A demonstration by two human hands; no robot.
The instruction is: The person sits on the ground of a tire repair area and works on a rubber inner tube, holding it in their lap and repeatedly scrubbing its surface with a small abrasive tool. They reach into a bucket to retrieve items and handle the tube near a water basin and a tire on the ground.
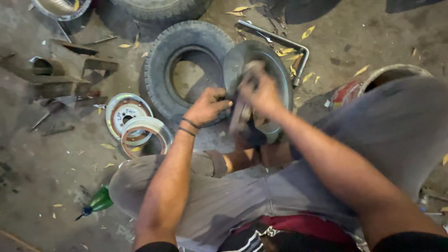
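I sit on a dirty concrete floor with my knees apart. A grey metal wheel rim (pixel 275 65) stands on edge between my legs, leaning against a small black tyre (pixel 161 65) that lies flat. My left hand (pixel 207 105), with dark bands at the wrist, grips the rim's near left edge. My right hand (pixel 261 91) is blurred with motion and presses a blurred dark object, which I cannot identify, against the rim's face.
Two rim halves with rusty red centres (pixel 128 112) (pixel 144 133) lie left of the tyre. A bent metal wrench (pixel 284 42) lies behind the rim. Metal scraps (pixel 60 74) sit at left, a green bottle (pixel 100 200) near my left knee, a round container (pixel 373 79) at right.
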